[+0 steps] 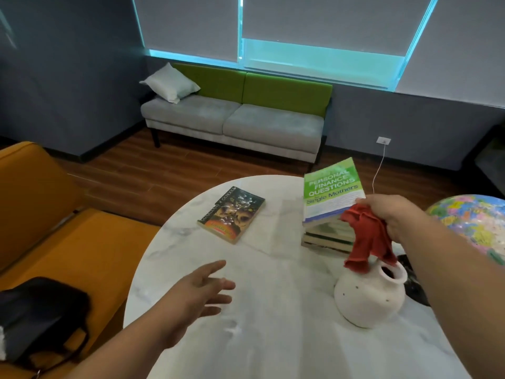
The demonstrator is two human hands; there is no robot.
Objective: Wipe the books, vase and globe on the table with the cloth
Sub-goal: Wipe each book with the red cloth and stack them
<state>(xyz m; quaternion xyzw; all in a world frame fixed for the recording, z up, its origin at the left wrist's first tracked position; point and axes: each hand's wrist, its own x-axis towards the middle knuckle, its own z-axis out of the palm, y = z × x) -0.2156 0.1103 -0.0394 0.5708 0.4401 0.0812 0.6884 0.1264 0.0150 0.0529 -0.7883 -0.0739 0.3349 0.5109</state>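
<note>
While the right hand (390,214) grasps red cloth (369,242) and tilted green book (330,190), the left hand (196,296) hovers released over the table (259,337). The vase (369,299) stands near right.

The globe (472,225) runs off the right edge; the red cloth (369,239) hides one corner of the book stack (323,236).
</note>
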